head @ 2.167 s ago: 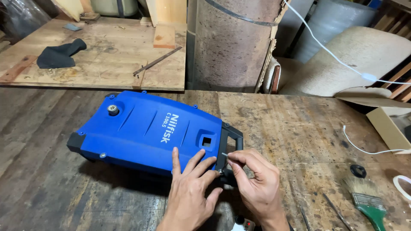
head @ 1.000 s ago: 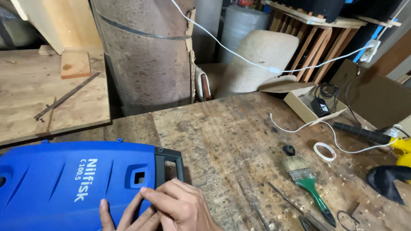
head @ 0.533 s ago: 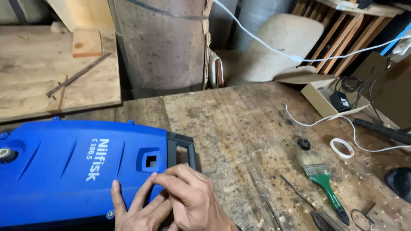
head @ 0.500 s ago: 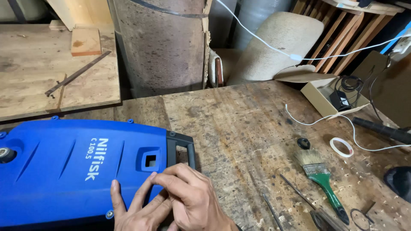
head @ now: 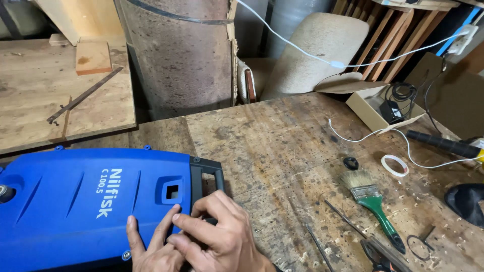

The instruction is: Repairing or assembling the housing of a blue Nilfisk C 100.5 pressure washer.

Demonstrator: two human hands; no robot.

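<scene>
2 hands working on the blue housing (head: 91, 201), which is lying flat at the near left of the table (head: 282, 146). Left hand (head: 154, 247) is lying open, fingers spread flat on the housing's near right corner, bracing it. Right hand (head: 219, 236) is crossing over it, fingers curled and pinching at the black end frame (head: 206, 174) of the housing; whether anything small is between the fingertips, cannot tell. Looks like a fiddly seating or fastening step at that corner. Next move likely needs steady downward hold and fine fingertip control. Green-handled brush (head: 373, 201) and tape ring (head: 395, 164) are lying well right of the housing.
</scene>
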